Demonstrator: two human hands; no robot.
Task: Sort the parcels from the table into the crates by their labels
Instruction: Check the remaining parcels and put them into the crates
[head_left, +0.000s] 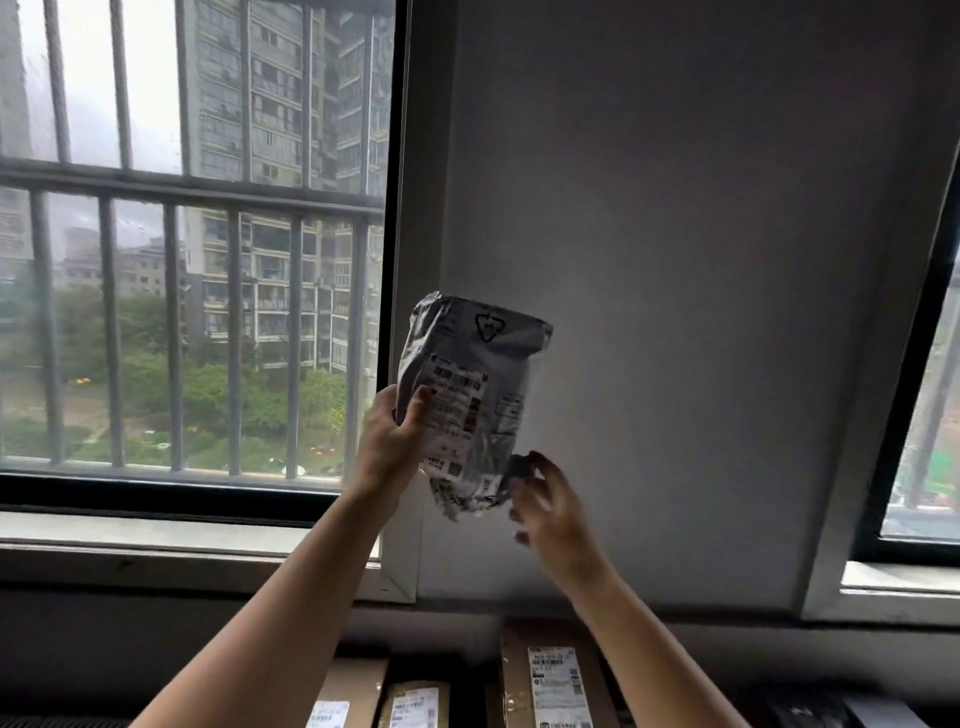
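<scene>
While the person is lifting it up in front of the pale wall (701, 260) between the two windows, the crinkled grey plastic mailer bag (470, 400) is hanging well above the table, its white printed shipping label (457, 410) facing the camera. The left hand (392, 441) is gripping the bag's left edge, thumb pressing onto the label face and the other fingers wrapping behind, out of sight. The right hand (545, 506) is half open, fingers loosely curled, its fingertips (527, 465) touching or just pinching the bag's lower right corner; motion blur is making it hard to say whether it is truly holding.

Judging by how the film is creasing and sagging around its contents, the parcel is looking light and soft, with nothing stiff inside to keep it flat. The glossy plastic is likely slippery, so a pinch on a bare corner is risking a slide; gripping across the padded middle or along a folded edge, as the left hand is doing, seems safer. It is probably not fragile.

At the bottom of the view, several brown cardboard boxes with white labels (550, 680) are lying below, waiting to be sorted. No crates are showing here.
</scene>
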